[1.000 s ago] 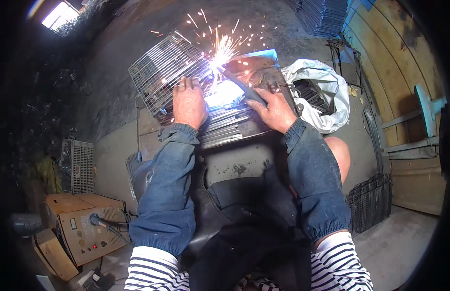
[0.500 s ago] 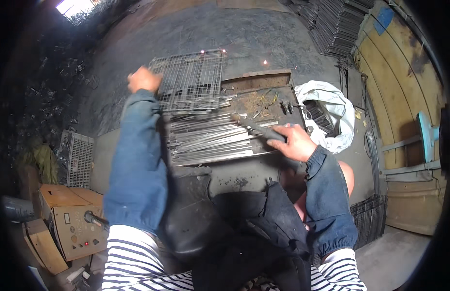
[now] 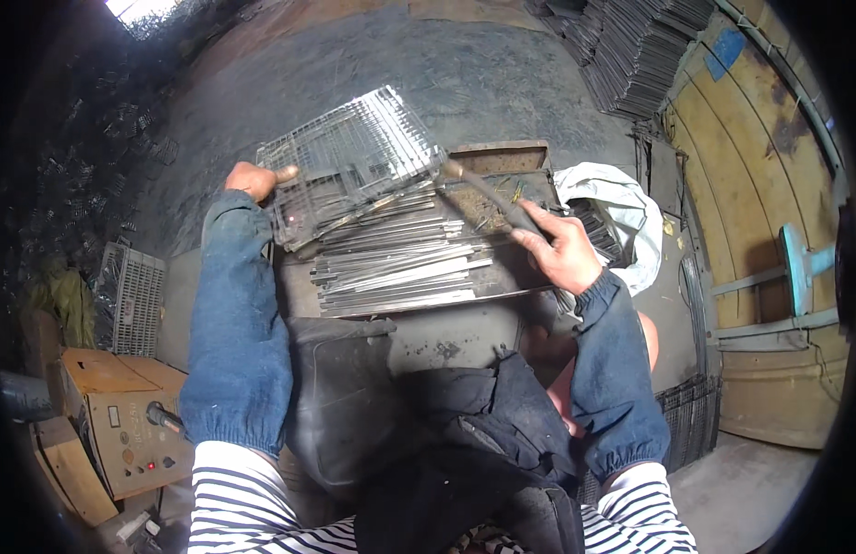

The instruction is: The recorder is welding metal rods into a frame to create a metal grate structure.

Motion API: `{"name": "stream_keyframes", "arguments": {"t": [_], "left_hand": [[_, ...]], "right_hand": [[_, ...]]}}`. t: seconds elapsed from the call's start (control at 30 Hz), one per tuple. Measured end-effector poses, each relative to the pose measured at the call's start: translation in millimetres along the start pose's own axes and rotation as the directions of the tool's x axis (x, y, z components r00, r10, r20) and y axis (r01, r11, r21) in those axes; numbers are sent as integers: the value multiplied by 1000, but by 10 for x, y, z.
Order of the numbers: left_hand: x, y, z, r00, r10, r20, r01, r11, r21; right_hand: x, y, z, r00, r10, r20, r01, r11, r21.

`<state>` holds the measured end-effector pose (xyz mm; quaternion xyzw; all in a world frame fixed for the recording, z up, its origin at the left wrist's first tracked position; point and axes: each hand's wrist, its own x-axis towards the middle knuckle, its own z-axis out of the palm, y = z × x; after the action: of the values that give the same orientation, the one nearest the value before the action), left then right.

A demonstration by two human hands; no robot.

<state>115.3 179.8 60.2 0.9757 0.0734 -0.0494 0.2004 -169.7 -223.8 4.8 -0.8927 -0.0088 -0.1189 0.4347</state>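
My left hand grips the left end of a wire mesh cage, its thumb over the edge. The cage is tilted, its right side raised, above the tray. In my right hand is a slim dark-handled rod tool with a brass-coloured tip. That tip is close to the cage's right corner; I cannot tell whether they touch. Below the cage, a pile of straight metal rods lies in a shallow metal tray. Part of the pile is hidden by the cage.
A white sack holding metal pieces stands right of the tray. At lower left is a control box with knobs and a red light, beside a pale plastic crate. Stacked wire panels stand at far right.
The cage has turned and tilted, its right side now nearer the tool tip. My left hand has shifted slightly left and down. Sparks seen earlier beyond the tray are gone.
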Motion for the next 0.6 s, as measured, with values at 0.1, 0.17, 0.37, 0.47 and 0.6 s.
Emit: {"name": "stream_keyframes", "arguments": {"t": [0.1,0.17,0.37,0.47,0.6], "left_hand": [[29,-170,-225,865,209,457,368,356,-859],[157,-310,-267,854,328,404,384,127,-915],[-571,218,47,890,407,203,270,-114,-956],[-1187,200,393,939,317,136,208,-205,-956],[-2488,775,703,850,352,392,482,-223,-847]], "right_hand": [[-24,-180,-104,988,-28,-153,58,979,193],[-37,-114,-214,998,54,23,-55,997,61],[21,397,-243,990,-4,138,59,919,-391],[343,-133,-140,999,-1,-54,-11,975,-220],[645,286,-414,798,-568,-203,376,731,-569]]}}
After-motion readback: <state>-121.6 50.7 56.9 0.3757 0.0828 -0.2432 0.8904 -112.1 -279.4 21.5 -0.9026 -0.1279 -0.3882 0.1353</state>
